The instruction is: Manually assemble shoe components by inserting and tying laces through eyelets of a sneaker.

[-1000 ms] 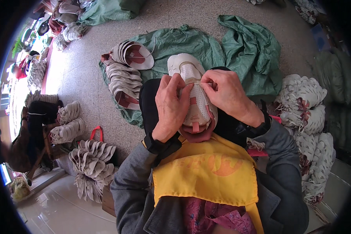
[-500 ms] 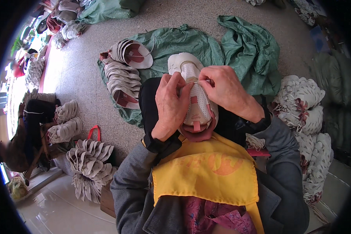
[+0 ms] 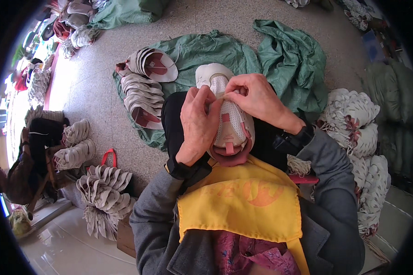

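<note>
A white shoe upper (image 3: pixel 231 126) with mesh panels and pink trim rests on my lap, toe pointing away from me. My left hand (image 3: pixel 198 123) grips its left side, fingers curled over the lace area. My right hand (image 3: pixel 256 97) pinches the upper near the top of the tongue, fingertips meeting those of the left hand. A yellow apron (image 3: pixel 243 206) covers my lap below the shoe.
A stack of white and pink shoe uppers (image 3: pixel 144 89) lies on a green cloth (image 3: pixel 270 50) on the floor ahead. More bundled uppers lie at the right (image 3: pixel 353 123) and lower left (image 3: pixel 101 192). A red-handled bag (image 3: pixel 108 158) sits at the left.
Both hands have stayed on the shoe upper; the fingertips have shifted slightly along the lace area. The shoe has barely moved.
</note>
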Demonstrator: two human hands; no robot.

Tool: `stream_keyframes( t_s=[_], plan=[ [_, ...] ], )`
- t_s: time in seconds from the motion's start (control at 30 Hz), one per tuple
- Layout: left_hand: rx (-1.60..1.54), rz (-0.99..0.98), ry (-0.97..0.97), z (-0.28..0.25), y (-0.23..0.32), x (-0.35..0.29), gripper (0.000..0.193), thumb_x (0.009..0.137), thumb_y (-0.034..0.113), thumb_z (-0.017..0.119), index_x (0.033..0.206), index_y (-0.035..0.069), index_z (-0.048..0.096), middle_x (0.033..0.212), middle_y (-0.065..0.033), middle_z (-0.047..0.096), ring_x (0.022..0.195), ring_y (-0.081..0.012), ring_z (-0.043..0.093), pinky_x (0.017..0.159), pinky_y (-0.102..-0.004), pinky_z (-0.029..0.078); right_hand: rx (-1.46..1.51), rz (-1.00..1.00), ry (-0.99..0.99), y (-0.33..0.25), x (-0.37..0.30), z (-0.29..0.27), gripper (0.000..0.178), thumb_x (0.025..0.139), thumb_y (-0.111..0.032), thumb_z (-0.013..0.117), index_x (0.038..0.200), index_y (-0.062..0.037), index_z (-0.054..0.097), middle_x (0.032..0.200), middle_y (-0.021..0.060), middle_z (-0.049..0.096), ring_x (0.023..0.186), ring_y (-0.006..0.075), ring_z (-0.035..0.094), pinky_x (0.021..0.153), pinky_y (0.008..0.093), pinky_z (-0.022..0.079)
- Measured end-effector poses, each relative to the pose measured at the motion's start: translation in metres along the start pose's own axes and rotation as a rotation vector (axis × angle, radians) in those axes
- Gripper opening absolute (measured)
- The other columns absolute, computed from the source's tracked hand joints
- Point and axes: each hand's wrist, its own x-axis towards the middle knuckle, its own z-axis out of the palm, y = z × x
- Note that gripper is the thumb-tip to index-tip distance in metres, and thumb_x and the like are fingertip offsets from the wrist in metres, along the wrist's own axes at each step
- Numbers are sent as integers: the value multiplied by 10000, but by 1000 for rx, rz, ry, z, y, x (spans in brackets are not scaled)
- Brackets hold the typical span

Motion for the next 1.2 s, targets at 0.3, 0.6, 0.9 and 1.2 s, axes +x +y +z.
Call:
stream_keyframes(
  t_s=[0.3, 0.6, 0.9, 1.2],
  plan=[
    [-58, -27, -72, -11, 7, 1, 200, 817, 34, 768, 893, 21, 583, 819, -101, 541, 693, -253, 588, 609, -374, 474, -155, -187, 64, 0, -13, -5, 104, 875, -41, 709, 943, 34, 685, 755, 97, 673, 640, 132, 603, 584, 312, 471],
    [-29, -15, -54, -9, 7, -1, 196, 809, 39, 761, 890, 25, 583, 823, -106, 541, 723, -265, 595, 640, -384, 485, -13, -91, 28, 2, -8, -1, 100, 837, -60, 749, 895, 5, 699, 753, 74, 630, 619, 133, 551, 572, 297, 446],
    [182, 128, -107, -10, 8, 5, 194, 809, 21, 676, 951, 23, 544, 882, -156, 563, 847, -376, 585, 727, -486, 477, -62, -25, -20, 0, -3, -9, 78, 838, -51, 746, 875, 10, 715, 742, 45, 660, 638, 77, 589, 572, 273, 473],
    [257, 208, -205, -15, 8, 10, 195, 849, 50, 669, 1011, 8, 570, 932, -173, 567, 888, -385, 587, 749, -491, 494, 178, 212, -94, 27, 3, -3, 117, 810, -98, 754, 861, 8, 749, 779, 87, 739, 732, 138, 688, 709, 305, 554]
  ],
)
